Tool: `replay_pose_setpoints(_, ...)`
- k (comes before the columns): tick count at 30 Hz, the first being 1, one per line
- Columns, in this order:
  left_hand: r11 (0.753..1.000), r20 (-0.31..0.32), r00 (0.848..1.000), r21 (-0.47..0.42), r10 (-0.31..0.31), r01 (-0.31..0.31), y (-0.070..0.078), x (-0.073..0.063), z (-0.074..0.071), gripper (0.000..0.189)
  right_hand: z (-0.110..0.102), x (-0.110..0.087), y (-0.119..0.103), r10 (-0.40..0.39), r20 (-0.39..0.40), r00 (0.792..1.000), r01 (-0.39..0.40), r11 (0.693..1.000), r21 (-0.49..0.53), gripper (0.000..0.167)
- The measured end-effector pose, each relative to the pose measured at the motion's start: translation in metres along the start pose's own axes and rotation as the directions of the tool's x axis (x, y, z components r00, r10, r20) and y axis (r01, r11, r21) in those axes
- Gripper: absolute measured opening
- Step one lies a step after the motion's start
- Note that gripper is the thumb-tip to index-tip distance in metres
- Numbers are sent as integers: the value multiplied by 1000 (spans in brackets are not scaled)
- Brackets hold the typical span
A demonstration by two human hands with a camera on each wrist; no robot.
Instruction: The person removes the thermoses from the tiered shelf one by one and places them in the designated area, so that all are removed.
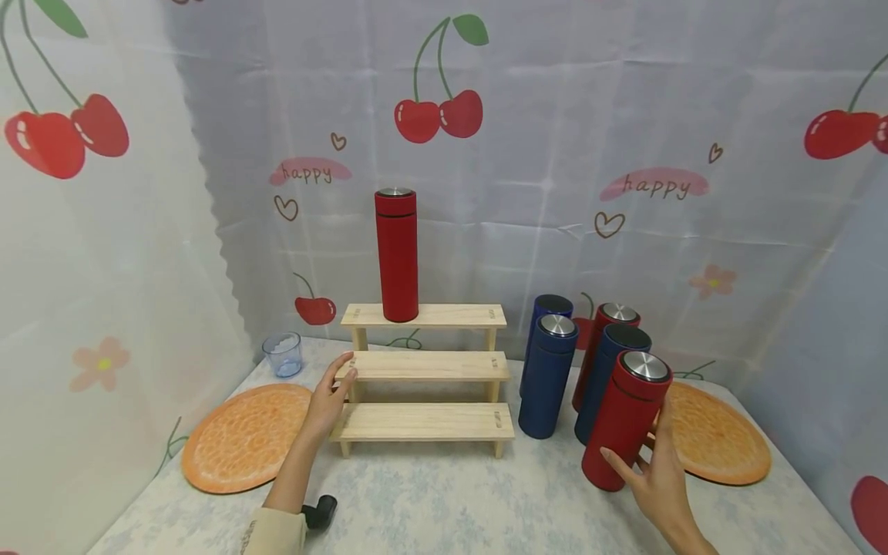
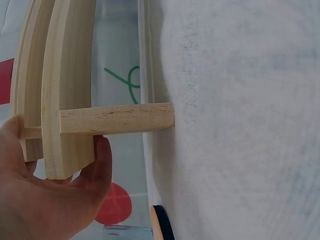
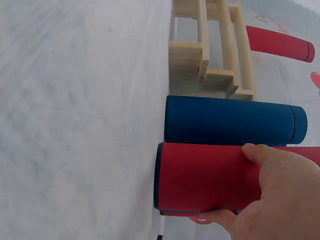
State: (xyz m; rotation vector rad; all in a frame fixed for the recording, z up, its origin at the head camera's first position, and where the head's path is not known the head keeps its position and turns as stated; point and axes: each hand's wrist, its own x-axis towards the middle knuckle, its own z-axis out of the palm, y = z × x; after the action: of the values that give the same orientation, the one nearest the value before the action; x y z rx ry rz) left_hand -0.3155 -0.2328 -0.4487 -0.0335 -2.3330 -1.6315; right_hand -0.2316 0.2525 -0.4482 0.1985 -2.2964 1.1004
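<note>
A three-tier wooden stand (image 1: 422,364) stands mid-table, and a red thermos flask (image 1: 398,258) is upright on its top tier. My left hand (image 1: 331,397) grips the left end of the middle tier; in the left wrist view its thumb and fingers (image 2: 103,160) lie around the board's end. At the right, my right hand (image 1: 660,478) holds the front red thermos flask (image 1: 620,432) round its body. That flask leans slightly, its base close over the cloth. Beside and behind it stand a blue flask with a silver lid (image 1: 549,385), dark-lidded blue flasks (image 1: 605,385) and another red flask (image 1: 597,354).
Round orange mats (image 1: 243,435) lie on both sides, the right mat (image 1: 721,439) partly behind my right hand. A clear blue glass (image 1: 283,356) stands at the back left. Cherry-printed curtains (image 1: 555,116) enclose the table at the back and sides.
</note>
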Motion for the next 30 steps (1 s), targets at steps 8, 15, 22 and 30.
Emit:
replay_pose_setpoints(8, 1000, 20, 999, -14, -26, 26, 1, 0, -2, 50, 2, 0, 1, -4, -13, 1000, 4, 999, -34, 120)
replay_pose_setpoints(15, 999, 14, 999, -7, -36, 36, -1, 2, -1, 50, 2, -1, -1, 29, -10, 1000, -29, 999, -37, 119)
replay_pose_setpoints(22, 1000, 7, 1000, 0, -24, 24, 2, 0, 0, 50, 0, 2, -15, 39, -73, 997, -39, 999, -9, 113)
replay_pose_setpoints(30, 1000, 4, 1000, 2, -21, 21, 2, -1, -1, 50, -1, 14, -43, -391, -371, 842, 352, 920, -171, 65)
